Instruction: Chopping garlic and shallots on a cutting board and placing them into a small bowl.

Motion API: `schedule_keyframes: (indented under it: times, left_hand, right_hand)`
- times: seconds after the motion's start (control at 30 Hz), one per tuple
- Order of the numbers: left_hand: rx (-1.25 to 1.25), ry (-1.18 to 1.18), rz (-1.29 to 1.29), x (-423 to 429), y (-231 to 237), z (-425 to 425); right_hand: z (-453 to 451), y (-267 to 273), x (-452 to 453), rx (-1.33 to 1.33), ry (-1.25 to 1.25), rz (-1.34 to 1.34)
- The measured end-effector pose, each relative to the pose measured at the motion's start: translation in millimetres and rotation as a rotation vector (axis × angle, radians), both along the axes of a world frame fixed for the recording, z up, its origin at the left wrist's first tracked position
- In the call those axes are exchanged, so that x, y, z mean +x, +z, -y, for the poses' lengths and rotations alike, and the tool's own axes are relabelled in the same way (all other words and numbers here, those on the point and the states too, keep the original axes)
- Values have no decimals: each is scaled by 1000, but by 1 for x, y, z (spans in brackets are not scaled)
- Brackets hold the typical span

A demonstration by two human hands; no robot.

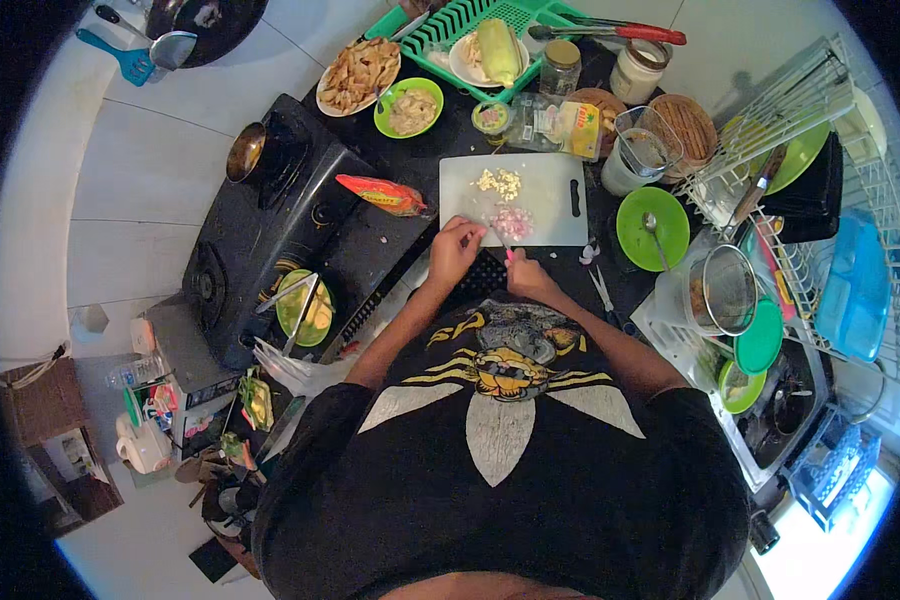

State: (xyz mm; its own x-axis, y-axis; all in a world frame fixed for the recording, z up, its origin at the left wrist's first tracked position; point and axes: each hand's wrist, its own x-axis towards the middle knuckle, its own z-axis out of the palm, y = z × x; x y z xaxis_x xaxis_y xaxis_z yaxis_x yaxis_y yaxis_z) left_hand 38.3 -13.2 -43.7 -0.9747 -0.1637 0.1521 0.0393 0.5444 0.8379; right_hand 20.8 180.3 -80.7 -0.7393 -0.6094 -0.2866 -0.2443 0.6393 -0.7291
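In the head view, a white cutting board [551, 169] lies on the dark counter before me. My right hand [531, 276] grips a small knife by its pink handle [509, 255], the blade [499, 237] pointing up and left over the board's near edge. At the board's near left corner is my left hand [454, 251], fingers bent close to the blade tip. Whether those fingers pinch a small piece is too small to tell. Chopped pink-white pieces, likely shallot [511, 222], form a pile past the knife. Beyond them lies chopped pale yellow garlic [498, 182].
A red packet [384, 196] lies left of the board, beside the black gas stove [270, 240]. Scissors [604, 294] and a green bowl with a spoon [649, 232] are to the right. Behind stand a glass jar [560, 67], a plastic pack [547, 124] and a green bowl of paste [411, 111].
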Motion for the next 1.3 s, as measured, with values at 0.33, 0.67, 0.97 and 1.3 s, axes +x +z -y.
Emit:
schedule_keyframes:
  times: [0.33, 0.67, 0.97, 1.3]
  left_hand:
    - [-137, 15, 5, -4, 7, -8]
    - [-103, 25, 25, -4, 6, -7]
    - [-167, 36, 0, -3, 8, -9]
    - [-174, -21, -19, -2, 11, -6]
  right_hand:
    - [5, -24, 4, 54, -112, 89]
    - [5, -12, 6, 31, -213, 27]
    - [0, -23, 8, -55, -123, -37]
    - [7, -33, 2, -109, -144, -2]
